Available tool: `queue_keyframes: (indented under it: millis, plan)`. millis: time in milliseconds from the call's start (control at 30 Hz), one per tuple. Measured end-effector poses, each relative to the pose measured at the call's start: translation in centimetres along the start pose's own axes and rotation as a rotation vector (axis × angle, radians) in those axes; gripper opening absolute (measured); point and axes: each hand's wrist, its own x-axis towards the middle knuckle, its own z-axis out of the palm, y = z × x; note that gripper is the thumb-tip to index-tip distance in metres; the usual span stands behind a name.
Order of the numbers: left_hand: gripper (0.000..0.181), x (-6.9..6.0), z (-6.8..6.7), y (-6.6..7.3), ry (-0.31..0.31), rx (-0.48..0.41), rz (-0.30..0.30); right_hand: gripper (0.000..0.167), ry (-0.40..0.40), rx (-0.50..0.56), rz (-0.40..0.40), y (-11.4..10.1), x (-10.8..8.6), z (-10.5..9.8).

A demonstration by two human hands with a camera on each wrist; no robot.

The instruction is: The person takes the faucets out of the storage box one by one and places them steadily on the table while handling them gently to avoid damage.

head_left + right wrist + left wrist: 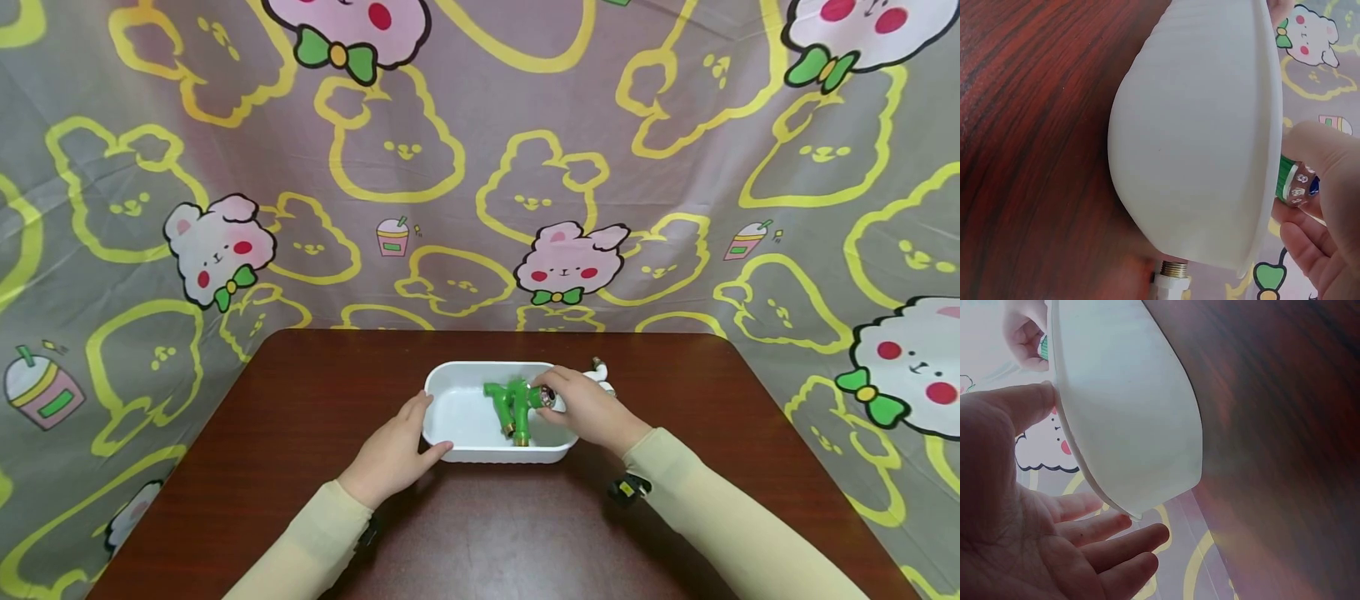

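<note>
A white plastic tray is being steadied at its left end by a left hand with fingers loosely extended, while inside, a green faucet is being pinched at its knob end by a right hand, beside a second green faucet. Apparently a faucet is being placed or lifted, which cannot be told, and a firm pinch is likely being called for next. Beyond the tray's right end, a white faucet is being partly hidden by the right hand.

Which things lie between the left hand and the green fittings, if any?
In the head view, only the white tray: its rim by the left hand, then a bare stretch of its floor up to the green fittings.
</note>
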Motion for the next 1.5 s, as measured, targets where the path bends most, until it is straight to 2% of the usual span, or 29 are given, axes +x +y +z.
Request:
queue_keyframes:
  millis: [300,600,1167,1500]
  plan:
    - [0.082,0.0,-0.2,0.2,-0.003,-0.006,-0.004,0.042,0.098,0.016,0.035,0.1,-0.5,-0.2]
    - [0.082,0.1,-0.2,0.2,-0.008,-0.007,-0.012,0.04,0.162,0.048,0.074,0.4,-1.0,-0.1]
    - [0.082,0.0,-0.2,0.2,-0.004,-0.004,-0.007,0.038,0.273,0.1,0.195,0.9,-1.9,-1.0]
    - [0.082,-0.1,-0.1,0.1,-0.002,0.0,-0.007,0.038,0.394,0.09,0.169,1.7,-2.6,-1.2]
